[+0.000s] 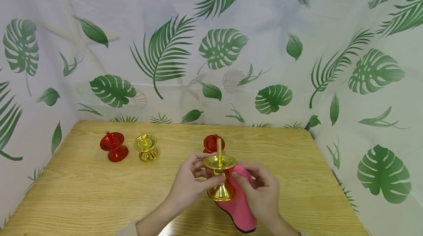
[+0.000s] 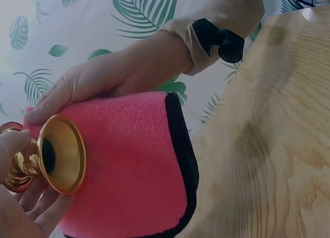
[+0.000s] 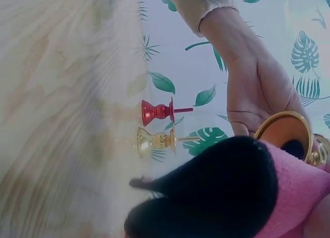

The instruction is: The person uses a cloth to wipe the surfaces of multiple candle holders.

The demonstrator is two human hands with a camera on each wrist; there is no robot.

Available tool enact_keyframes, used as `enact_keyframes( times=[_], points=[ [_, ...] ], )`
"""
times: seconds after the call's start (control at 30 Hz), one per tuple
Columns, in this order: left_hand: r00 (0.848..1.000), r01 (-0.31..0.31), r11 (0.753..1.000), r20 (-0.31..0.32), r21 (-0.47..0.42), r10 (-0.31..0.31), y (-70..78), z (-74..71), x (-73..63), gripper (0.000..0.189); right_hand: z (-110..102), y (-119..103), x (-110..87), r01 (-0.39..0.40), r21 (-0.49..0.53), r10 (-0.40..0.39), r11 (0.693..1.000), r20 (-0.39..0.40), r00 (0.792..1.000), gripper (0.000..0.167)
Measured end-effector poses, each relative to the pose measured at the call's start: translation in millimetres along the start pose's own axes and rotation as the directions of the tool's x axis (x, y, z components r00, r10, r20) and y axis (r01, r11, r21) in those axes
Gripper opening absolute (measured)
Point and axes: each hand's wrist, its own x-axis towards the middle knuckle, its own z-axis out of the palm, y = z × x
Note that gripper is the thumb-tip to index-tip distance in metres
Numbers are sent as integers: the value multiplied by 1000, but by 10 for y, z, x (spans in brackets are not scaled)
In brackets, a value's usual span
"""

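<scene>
Leaf-printed sheeting (image 1: 224, 91) stands along the far side and both flanks of a wood-grain table (image 1: 99, 199), probably put up to screen off the work space; on that table, toward the far left, a red candle holder (image 1: 114, 147) and a small gold candle holder (image 1: 148, 154) stand side by side on their bases, spikes up, well apart from the hands; a second red candle holder (image 1: 213, 143) is at the far middle, partly hidden.

Nearer, held up off the wood, is the large-looking gold holder (image 1: 221, 192), upright; the left hand (image 1: 188, 182) clasps its waist, thumb across the front, likely because the narrow stem gives a firm grip between the dish and flared base; the left wrist view shows the base's hollow underside left uncovered.

Pinched in the right hand (image 1: 264, 195) is a pink cloth (image 1: 241, 206) with black edging; it lies against the holder's right side and hangs toward the near edge, perhaps gripped high so that its upper part meets the metal; the hands are close, with holder and cloth between them.
</scene>
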Motion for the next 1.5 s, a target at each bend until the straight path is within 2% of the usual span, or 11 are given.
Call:
enact_keyframes(
  times=[0.17, 0.3, 0.37, 0.57, 0.7, 0.83, 0.97, 1.13, 1.3, 1.4, 1.5],
  points=[
    [999, -12, 1000, -48, 29, 14, -7, -14, 16, 59, 22, -50, -23, 120, 13, -121, 993, 46, 992, 31],
    [998, -26, 999, -62, 32, 28, -21, -24, 28, 57, 56, -74, -37, 224, 36, -226, 974, 82, 971, 29],
    [997, -25, 999, -67, 31, 27, -29, -25, 34, 56, 69, -78, -39, 237, 38, -239, 971, 87, 967, 29],
    [998, -13, 1000, -66, 22, 15, -46, -26, 30, 55, 67, -103, -30, 103, -52, -101, 993, 49, 994, 38],
    [998, -12, 1000, -54, 11, 13, -45, -25, 13, 56, 50, -77, -20, 54, -101, -52, 993, 23, 998, 34],
    [999, -5, 1000, -47, 5, 5, -49, -19, 2, 57, 59, -51, -11, -5, -83, 3, 997, -19, 1000, 28],
    [999, 0, 1000, -36, 5, 0, -63, -9, -7, 58, 81, -47, -12, -132, -83, 126, 988, -69, 990, 22],
    [1000, 4, 1000, -28, 17, -4, -78, 3, -13, 58, 91, -35, -19, -286, -80, 278, 955, -93, 956, 16],
    [999, 10, 1000, -42, 23, -9, -66, 3, -20, 59, 82, -42, -17, -314, -89, 306, 945, -96, 947, 16],
    [999, 13, 1000, -49, 20, -12, -61, -12, -25, 60, 61, -69, -11, -303, -85, 297, 949, -79, 952, 16],
    [998, 8, 1000, -62, 20, -6, -75, -43, -22, 61, 12, -89, 6, -259, -120, 255, 958, -46, 966, 19]
  ],
)
